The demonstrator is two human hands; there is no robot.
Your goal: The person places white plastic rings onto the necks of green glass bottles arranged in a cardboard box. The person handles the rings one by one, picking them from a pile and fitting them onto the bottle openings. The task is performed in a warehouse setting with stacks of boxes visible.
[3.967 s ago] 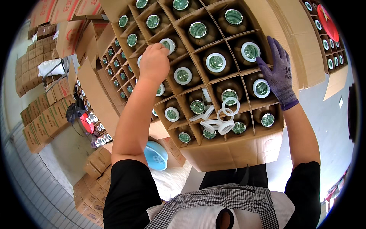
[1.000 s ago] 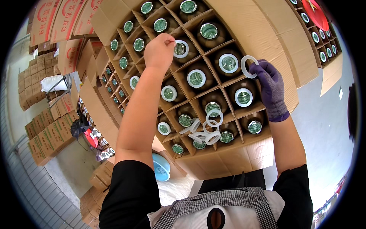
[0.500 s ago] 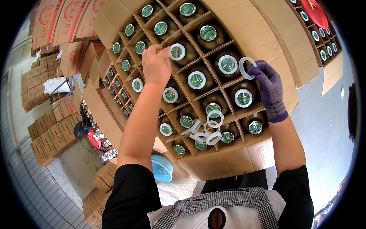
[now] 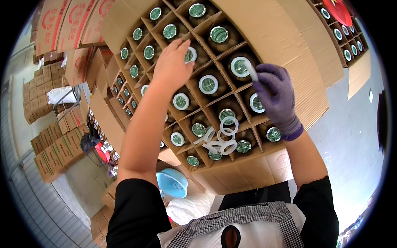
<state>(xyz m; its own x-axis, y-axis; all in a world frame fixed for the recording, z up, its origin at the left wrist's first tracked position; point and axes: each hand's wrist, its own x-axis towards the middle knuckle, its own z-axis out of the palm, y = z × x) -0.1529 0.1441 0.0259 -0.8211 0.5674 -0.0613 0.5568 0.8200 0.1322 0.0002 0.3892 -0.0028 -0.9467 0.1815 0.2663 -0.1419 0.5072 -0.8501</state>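
A divided cardboard carton [image 4: 231, 175] holds glass bottle liners with greenish, shiny mouths, one to a cell. Several mouths wear a white ring, such as this collared liner [image 4: 208, 84]. My bare left hand [image 4: 173, 62] is open, thumb and fingers apart at the rim of a ringed liner [image 4: 190, 54], partly covering it. In a purple glove, my right hand [image 4: 274, 93] pinches a white plastic ring [image 4: 250, 71], seen nearly edge-on beside another ringed liner [image 4: 240, 67]. Loose white rings [image 4: 228, 146] lie in a heap over the near cells.
Wide carton flaps [image 4: 285, 53] spread out on the right. Another filled carton [image 4: 360, 68] with a red dish [image 4: 339, 14] stands at far right. A blue basin [image 4: 172, 182] sits below on the left, and stacked boxes [image 4: 62, 149] line the left side.
My right hand has moved left with its ring, which has turned from face-on to nearly edge-on. The left hand's fingers have spread and reached further over the ringed liner.
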